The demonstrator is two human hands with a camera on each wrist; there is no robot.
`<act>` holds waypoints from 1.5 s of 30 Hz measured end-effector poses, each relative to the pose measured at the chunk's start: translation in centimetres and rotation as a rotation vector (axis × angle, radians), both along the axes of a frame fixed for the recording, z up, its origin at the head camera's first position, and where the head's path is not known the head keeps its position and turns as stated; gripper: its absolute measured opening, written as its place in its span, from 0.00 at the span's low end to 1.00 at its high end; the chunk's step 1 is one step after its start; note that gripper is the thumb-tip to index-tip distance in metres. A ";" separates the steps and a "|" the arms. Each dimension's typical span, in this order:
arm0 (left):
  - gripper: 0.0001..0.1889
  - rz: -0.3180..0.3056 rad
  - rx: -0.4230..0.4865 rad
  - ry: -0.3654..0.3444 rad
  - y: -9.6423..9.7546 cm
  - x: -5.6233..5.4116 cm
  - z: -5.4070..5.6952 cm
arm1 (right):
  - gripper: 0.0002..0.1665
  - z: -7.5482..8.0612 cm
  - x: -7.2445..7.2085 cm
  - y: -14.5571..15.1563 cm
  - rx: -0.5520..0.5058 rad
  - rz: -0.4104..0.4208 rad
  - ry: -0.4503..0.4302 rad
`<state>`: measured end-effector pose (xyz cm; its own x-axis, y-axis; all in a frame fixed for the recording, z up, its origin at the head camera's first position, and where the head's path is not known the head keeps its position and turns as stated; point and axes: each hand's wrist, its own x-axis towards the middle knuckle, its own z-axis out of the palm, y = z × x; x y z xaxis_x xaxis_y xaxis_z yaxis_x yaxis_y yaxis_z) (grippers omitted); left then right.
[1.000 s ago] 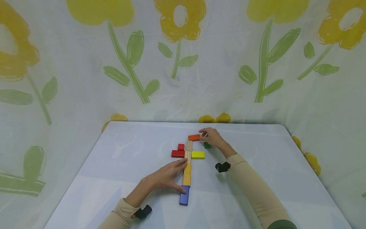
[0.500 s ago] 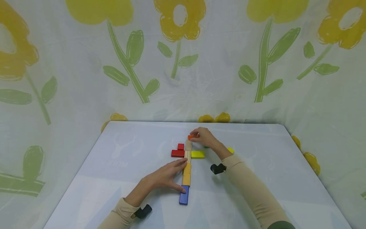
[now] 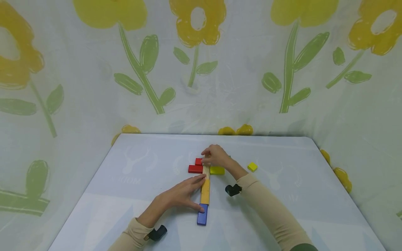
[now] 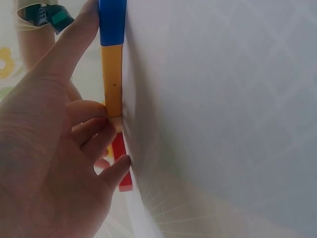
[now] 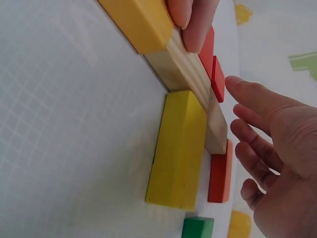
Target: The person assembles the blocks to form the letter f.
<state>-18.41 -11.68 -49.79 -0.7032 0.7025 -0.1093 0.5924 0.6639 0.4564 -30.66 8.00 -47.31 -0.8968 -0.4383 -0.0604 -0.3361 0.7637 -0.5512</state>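
The left hand (image 3: 180, 197) lies flat with fingers straight along the amber block (image 3: 205, 191) and blue block (image 3: 202, 213), steadying the line on the table (image 3: 125, 195). The right hand (image 3: 216, 157) hovers open, holding nothing, over the plain wooden block (image 5: 190, 79), beside the orange block (image 5: 221, 172).

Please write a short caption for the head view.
Two hands arranging a line of coloured wooden blocks on a table.
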 end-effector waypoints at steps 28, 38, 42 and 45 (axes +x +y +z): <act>0.56 0.009 0.011 -0.021 0.0 0.0 0.1 | 0.17 -0.8 0.4 -0.3 0.027 0.052 0.067; 0.56 0.008 0.005 -0.009 -0.1 0.0 -0.2 | 0.16 -0.8 0.4 -0.3 0.029 0.065 0.067; 0.56 0.004 0.007 -0.009 -0.1 0.0 -0.2 | 0.17 -0.9 0.5 -0.4 0.042 0.067 0.079; 0.56 0.003 0.006 -0.006 -0.1 0.0 -0.2 | 0.18 -0.9 0.7 -0.4 0.042 0.052 0.081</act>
<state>-18.40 -11.75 -50.01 -0.7049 0.7009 -0.1088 0.5876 0.6630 0.4639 -30.00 7.59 -48.19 -0.8756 -0.4830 -0.0085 -0.4178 0.7661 -0.4884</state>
